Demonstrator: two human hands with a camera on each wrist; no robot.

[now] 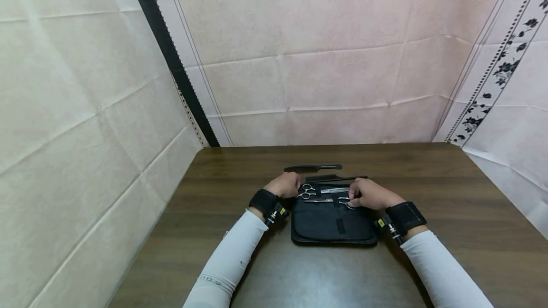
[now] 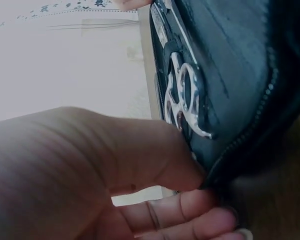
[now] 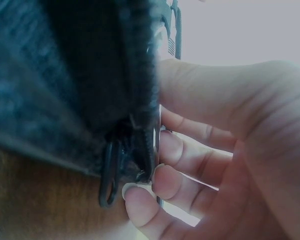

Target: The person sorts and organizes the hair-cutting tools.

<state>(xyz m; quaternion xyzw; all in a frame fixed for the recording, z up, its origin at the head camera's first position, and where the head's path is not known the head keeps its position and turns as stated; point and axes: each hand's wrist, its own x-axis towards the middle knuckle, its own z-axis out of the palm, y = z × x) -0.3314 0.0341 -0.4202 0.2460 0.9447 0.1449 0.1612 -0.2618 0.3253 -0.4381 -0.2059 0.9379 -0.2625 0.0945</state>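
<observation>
A black zip case point(image 1: 334, 222) lies opened out on the table. My left hand point(image 1: 286, 184) pinches its far left edge; in the left wrist view the thumb point(image 2: 180, 165) is on top and the fingers curl in from below. Beside it, silver scissors point(image 1: 306, 192) lie in the case with their finger rings to the left. A second pair of scissors point(image 1: 321, 200) lies nearer, rings to the right. Around those rings my right hand point(image 1: 370, 195) curls thumb and fingers. The right wrist view mostly shows the case's zip point(image 3: 147, 100), which hides the scissors there.
Just beyond the case lies a black thin-handled comb point(image 1: 325, 178), and farther back another black comb point(image 1: 312, 168). The wooden table point(image 1: 239, 175) ends at hanging pale cloth point(image 1: 334, 80) behind and on both sides.
</observation>
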